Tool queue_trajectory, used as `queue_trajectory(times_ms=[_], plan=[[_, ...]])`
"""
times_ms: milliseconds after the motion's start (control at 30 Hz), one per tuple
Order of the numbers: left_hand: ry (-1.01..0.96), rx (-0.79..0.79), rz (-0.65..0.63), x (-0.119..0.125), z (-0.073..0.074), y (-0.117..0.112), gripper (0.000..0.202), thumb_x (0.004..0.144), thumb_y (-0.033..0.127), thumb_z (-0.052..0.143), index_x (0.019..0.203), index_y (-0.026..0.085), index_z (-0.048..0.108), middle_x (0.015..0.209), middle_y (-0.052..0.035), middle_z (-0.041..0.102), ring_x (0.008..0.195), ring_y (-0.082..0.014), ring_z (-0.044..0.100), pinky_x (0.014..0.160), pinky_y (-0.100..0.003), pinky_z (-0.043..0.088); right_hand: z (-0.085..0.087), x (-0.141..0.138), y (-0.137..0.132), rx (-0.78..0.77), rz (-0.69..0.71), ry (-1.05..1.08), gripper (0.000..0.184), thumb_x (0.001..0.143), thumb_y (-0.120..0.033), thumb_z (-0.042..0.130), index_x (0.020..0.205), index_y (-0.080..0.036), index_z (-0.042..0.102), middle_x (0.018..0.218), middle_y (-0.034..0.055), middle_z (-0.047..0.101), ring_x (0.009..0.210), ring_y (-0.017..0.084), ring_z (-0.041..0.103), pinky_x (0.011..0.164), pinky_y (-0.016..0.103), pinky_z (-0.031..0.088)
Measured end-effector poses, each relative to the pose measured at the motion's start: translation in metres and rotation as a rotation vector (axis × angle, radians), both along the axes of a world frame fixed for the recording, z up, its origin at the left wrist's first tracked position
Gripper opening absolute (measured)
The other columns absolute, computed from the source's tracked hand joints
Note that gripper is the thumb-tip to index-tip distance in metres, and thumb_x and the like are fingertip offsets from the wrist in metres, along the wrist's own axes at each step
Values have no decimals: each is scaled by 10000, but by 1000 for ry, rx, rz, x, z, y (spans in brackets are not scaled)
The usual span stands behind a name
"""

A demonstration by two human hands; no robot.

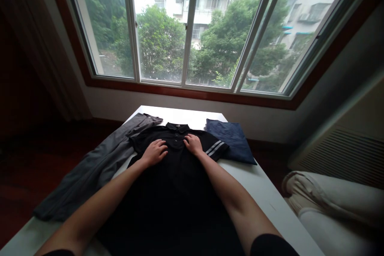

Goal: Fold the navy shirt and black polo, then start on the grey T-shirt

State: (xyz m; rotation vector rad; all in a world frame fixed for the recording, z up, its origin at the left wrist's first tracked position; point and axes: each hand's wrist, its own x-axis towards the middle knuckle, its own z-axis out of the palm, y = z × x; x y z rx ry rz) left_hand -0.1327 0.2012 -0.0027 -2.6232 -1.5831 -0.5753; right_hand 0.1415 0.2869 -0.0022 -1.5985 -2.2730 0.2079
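On the table [252, 178], black shirt [175, 168] laid out, collar at the far end, buttons up, short sleeves out to both sides. Two pale stripes on the sleeve toward the table's right. Near end of shirt very dark; cannot tell where its hem lies.

Left hand [155, 152]: palm down on the shirt's chest, left of the table's midline, fingers loosely spread, resting on cloth rather than closed round it. Right hand [193, 144]: same height, just right of the buttons, palm down, fingers slightly bent and apart, also resting on the cloth. Hands apart from each other, buttons between them. Both of the person's arms reach in from the table's near end, dark sleeves at the bottom.

Grey trousers [99, 168] stretched along the table's left side, left sleeve of the shirt touching them. Navy cloth [231, 134], folded flat, at the table's far right; striped sleeve laps over its near part.

Beyond the table: wide window [163, 44], trees and a building outside. Curtain [45, 40] beyond the table's left side. Right of the table: pale padded thing [342, 196], slatted panel [345, 152] behind it. Dark reddish floor [18, 192] left of the table.
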Motion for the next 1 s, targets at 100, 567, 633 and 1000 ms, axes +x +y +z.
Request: queue_trajectory(times_ms=[100, 567, 633, 1000], plan=[[1, -23, 29, -24, 9, -50, 367, 1004, 412, 554, 1279, 232, 718, 1498, -97, 566, 1434, -289, 436, 1233, -450, 327, 6, 0, -39, 76, 182, 125, 302, 1024, -353, 555, 1243, -217, 712, 1373, 111, 643, 1299, 244, 562, 1152, 393, 391], [-402, -700, 208, -82, 33, -223, 778, 901, 533, 636, 1600, 264, 425, 1593, -98, 474, 1456, -327, 436, 1224, -431, 323, 42, 77, -280, -323, 599, 291, 236, 997, -343, 605, 1182, -268, 730, 1440, 94, 601, 1378, 274, 527, 1193, 481, 409], [-599, -910, 109, -79, 48, -235, 769, 891, 526, 663, 1587, 288, 440, 1618, -58, 448, 1460, -297, 431, 1207, -376, 348, 40, 80, -295, -281, 638, 274, 217, 1000, -296, 583, 1154, -267, 732, 1409, 87, 626, 1392, 268, 512, 1229, 500, 355], [-514, -1186, 29, -102, 87, -274, 489, 804, 540, 717, 1193, 243, 739, 984, -44, 638, 843, -195, 580, 699, -251, 487, 32, 103, -339, -247, 530, 248, 204, 1001, -280, 552, 1118, -272, 718, 1283, 94, 658, 1199, 253, 597, 1037, 430, 508]])
